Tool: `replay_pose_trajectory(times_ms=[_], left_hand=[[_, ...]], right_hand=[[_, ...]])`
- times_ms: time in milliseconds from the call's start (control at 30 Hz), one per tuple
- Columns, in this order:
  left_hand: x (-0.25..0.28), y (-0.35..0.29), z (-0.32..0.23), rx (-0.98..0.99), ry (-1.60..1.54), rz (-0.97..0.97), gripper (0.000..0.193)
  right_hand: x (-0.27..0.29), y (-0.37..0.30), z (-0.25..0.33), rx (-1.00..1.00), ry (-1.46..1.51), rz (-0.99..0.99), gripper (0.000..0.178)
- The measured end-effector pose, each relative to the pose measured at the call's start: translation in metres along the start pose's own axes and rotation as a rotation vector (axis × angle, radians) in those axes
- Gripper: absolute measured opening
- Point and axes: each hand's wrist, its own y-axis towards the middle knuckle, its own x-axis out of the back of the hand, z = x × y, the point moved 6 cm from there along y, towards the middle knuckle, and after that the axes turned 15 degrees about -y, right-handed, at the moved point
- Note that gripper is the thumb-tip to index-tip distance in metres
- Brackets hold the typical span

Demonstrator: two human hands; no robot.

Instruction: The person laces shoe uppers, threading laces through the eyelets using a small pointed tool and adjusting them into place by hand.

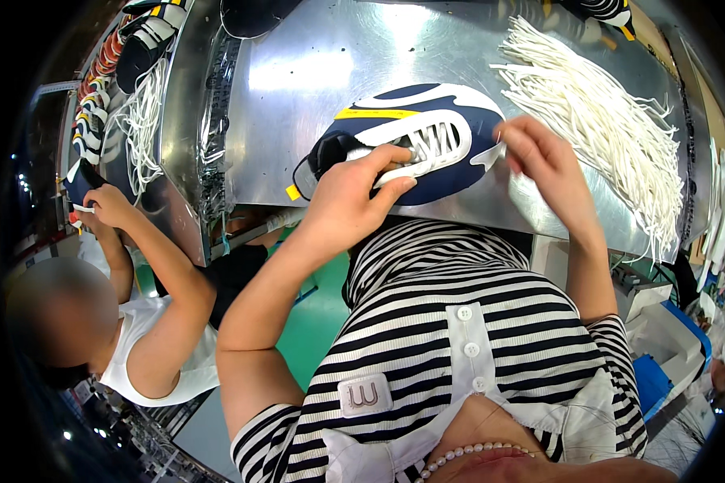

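One navy, white and yellow shoe [403, 127], on the metal table [294, 113] right in front of the wearer, toe pointing right, heel left. Looks sole-down.

Left hand [353, 197]: holding the shoe, thumb and fingers narrow on the opening, at the near end of the lacing. Right hand [546, 161]: just beside the toe, thumb and index close together; blurred, can't tell if a lace end is in the pinch or if it touches the shoe.

Handling, my read: light, easy one-handed. Upper soft, gives under fingers; sole likely firmer. Dark collar [330, 151] looks padded, will squash. Not fragile, but pale trim would show dirt. Smooth metal gives little friction, so the shoe could skid or spin under a sideways pull if not pinned.

Where to grip: current left hold is decent, steadies the shoe and keeps the front lacing exposed. For lifting, take heel or midfoot across both sides. Don't lift by the white lace [435, 141]: limp, thin, may slip through the eyelets. Pinch it near the tip.

Lace pile [600, 121] on the right of the table, well clear of the left hand: limp, loose strands, likely to tangle. Pull singles from an end.
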Motion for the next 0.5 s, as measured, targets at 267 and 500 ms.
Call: replay_pose_trajectory(times_ms=[267, 500], left_hand=[[0.006, 0.025, 0.019, 0.603, -0.609, 0.445, 0.031], [-0.005, 0.04, 0.0, 0.051, 0.047, 0.415, 0.021]], right_hand=[[-0.022, 0.045, -0.006, 0.16, 0.059, -0.237, 0.027], [-0.021, 0.052, 0.0, 0.172, -0.313, -0.243, 0.022]])
